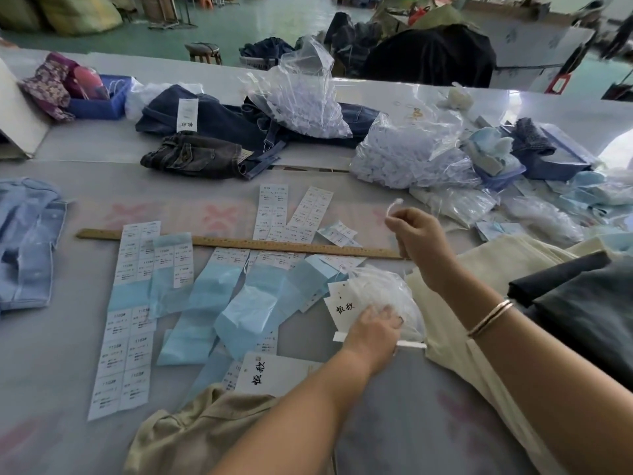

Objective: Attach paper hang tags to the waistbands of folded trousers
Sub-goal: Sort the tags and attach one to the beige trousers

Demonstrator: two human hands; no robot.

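Closest to the camera, khaki trousers [191, 430] are lying bunched at the table's near edge, with a white hang tag [274, 373] with black handwriting sitting just above them. The left hand [371, 332] is pressing down on a small clear plastic bag [387, 296] of white fasteners, fingers spread over it and holding it steady rather than gripping anything. The right hand [419, 240] is hovering above that bag, pinching one thin white loop fastener [394, 209] between fingertips, so it's closed on that and nothing else. Cream trousers [479, 279] are lying just right of the bag, under the right forearm.

Past the hands, sticker sheets [128, 303] and pale blue backing strips are fanning out over a wooden ruler [239, 243]. Further back, dark jeans [198, 156] and big bags of tags [407, 152] are piling up.

Risk-wise: that fastener is tiny and held right at the tip, so I'm guessing it could slip and vanish into the paper clutter. The forearm could also be dragging the cream fold out of shape.
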